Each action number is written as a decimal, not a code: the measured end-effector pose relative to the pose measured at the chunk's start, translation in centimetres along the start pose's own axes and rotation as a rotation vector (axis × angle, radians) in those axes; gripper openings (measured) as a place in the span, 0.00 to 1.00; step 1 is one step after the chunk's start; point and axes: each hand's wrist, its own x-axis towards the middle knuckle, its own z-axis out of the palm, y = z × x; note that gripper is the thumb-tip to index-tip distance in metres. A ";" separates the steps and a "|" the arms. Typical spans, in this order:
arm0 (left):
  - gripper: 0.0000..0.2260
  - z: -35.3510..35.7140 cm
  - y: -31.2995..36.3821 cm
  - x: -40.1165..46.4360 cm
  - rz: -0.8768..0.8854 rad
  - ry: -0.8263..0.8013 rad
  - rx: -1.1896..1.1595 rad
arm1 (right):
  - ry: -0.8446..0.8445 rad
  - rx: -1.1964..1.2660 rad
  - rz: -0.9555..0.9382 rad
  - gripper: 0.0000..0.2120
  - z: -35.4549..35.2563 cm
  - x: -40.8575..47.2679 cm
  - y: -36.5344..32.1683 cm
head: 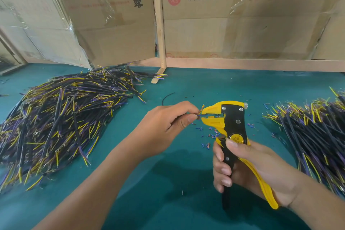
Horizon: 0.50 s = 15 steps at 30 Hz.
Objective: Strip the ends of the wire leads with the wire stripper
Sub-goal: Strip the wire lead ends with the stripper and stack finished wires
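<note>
My right hand (248, 172) grips the handles of a yellow and black wire stripper (230, 123), held upright with its jaws pointing left. My left hand (168, 123) pinches a wire lead (200, 112) between thumb and fingers. The lead's coloured ends sit at the stripper's yellow jaws, one blue strand between them and other strands fanned upward. Most of the lead is hidden inside my left hand.
A big heap of black leads with yellow and purple ends (61, 117) lies at the left on the green mat (168, 183). Another heap (317, 136) lies at the right. Small insulation scraps (211, 136) dot the mat under the stripper. Cardboard boxes (242, 15) stand behind.
</note>
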 end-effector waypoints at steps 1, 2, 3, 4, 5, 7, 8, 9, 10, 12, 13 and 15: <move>0.07 0.0 0.1 0.0 -0.002 -0.002 -0.004 | 0.003 -0.001 0.000 0.19 0.1 0.0 0.0; 0.07 0.0 0.1 0.0 -0.005 -0.003 -0.005 | 0.006 0.000 0.001 0.19 0.1 0.0 0.1; 0.07 0.0 0.1 0.0 -0.010 -0.005 -0.006 | 0.008 0.001 0.002 0.20 0.2 0.1 0.1; 0.06 0.0 0.1 0.0 -0.014 -0.007 -0.007 | 0.010 0.004 0.003 0.20 0.2 0.1 0.1; 0.05 0.0 0.1 0.0 -0.015 -0.008 -0.005 | 0.011 0.007 0.003 0.21 0.2 0.0 0.1; 0.05 0.0 0.2 0.0 -0.009 -0.008 -0.006 | 0.011 0.006 0.002 0.21 0.3 0.0 0.1; 0.05 0.0 0.2 0.0 -0.007 -0.009 -0.011 | 0.011 0.003 0.003 0.21 0.3 0.0 0.1; 0.06 0.0 0.2 0.0 -0.006 -0.011 -0.017 | 0.012 0.000 0.004 0.21 0.3 0.0 0.1; 0.06 0.0 0.2 0.0 -0.005 -0.015 -0.024 | 0.015 0.000 0.006 0.22 0.3 0.0 0.1; 0.06 0.1 0.1 0.0 -0.001 -0.022 -0.030 | 0.022 0.001 0.009 0.22 0.4 0.1 0.1; 0.06 0.1 0.0 0.0 0.000 -0.023 -0.029 | 0.028 0.001 0.009 0.22 0.4 0.1 0.1; 0.06 0.2 0.0 0.1 0.000 -0.022 -0.033 | 0.045 0.000 0.009 0.23 0.5 0.1 0.2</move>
